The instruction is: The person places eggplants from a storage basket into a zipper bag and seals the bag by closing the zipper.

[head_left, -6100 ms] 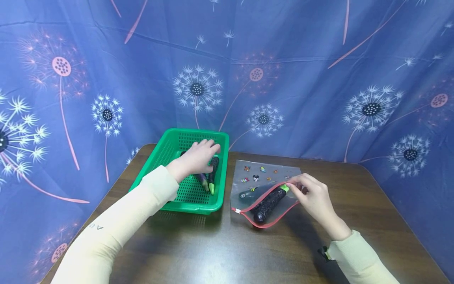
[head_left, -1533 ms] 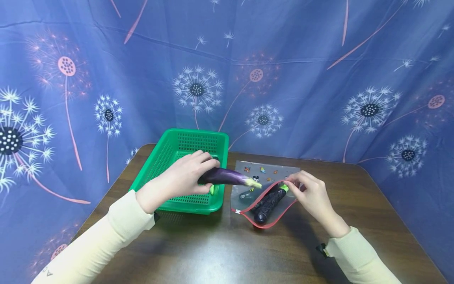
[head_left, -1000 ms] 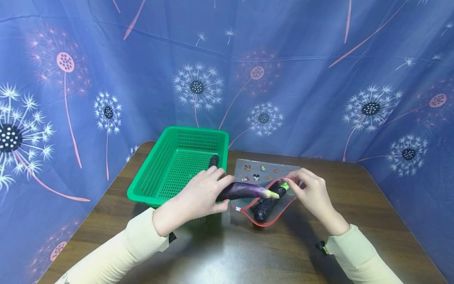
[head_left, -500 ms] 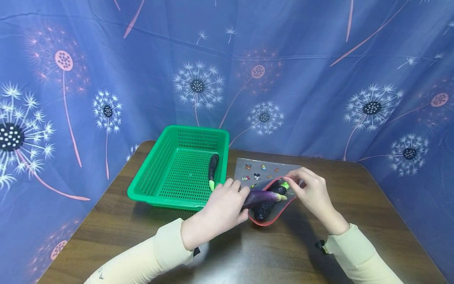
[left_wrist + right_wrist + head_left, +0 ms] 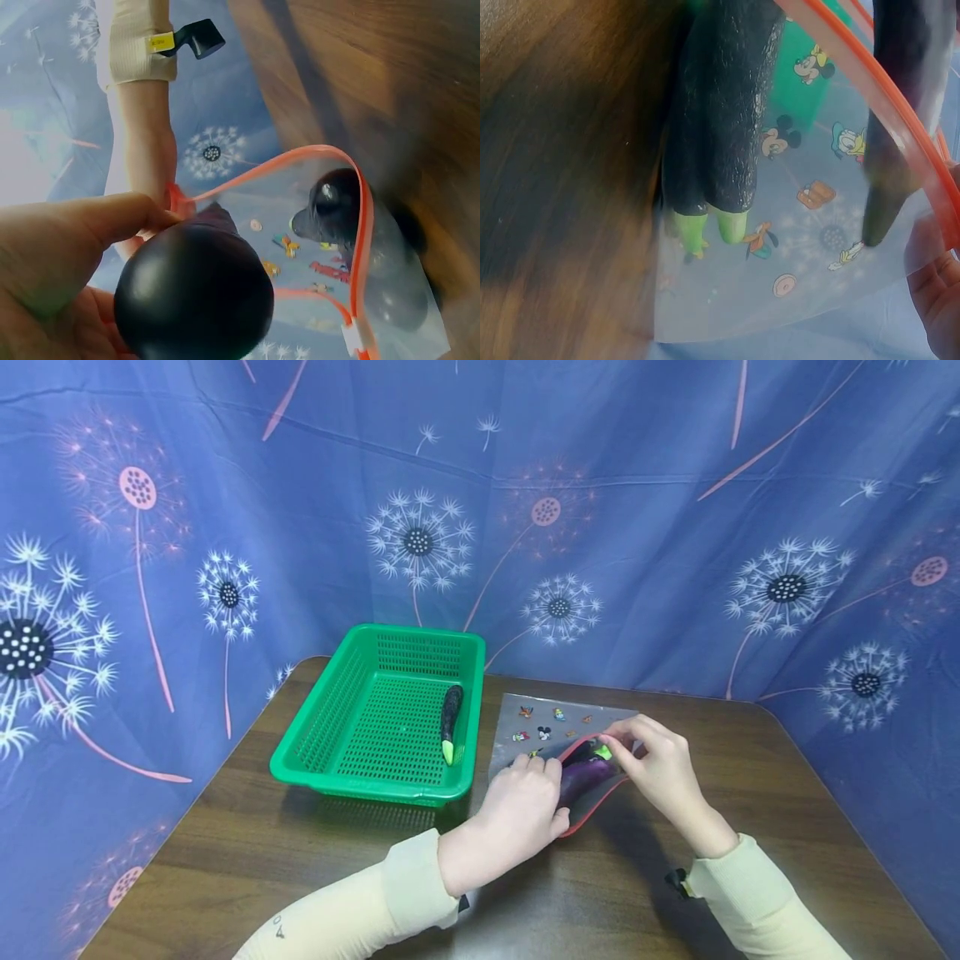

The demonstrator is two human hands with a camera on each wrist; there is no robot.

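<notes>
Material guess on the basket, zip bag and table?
Basket: probably molded plastic, slight sheen, regular slots throughout.
Zip bag: smooth, thin plastic film, see-through with printed cartoons and red zip edge.
Table: brown wood grain, faint shine; solid wood or laminate, can't tell.

The head view looks forward and down over the table (image 5: 337,868) at the widest range, framing the left hand (image 5: 517,806), the right hand (image 5: 660,764) and the cloth (image 5: 480,568) behind. The left wrist view faces the bag (image 5: 566,724) mouth, close behind the purple eggplant (image 5: 588,777). The right wrist view, rolled sideways, faces the bag closely. Both wrist views share bag and eggplant.
</notes>
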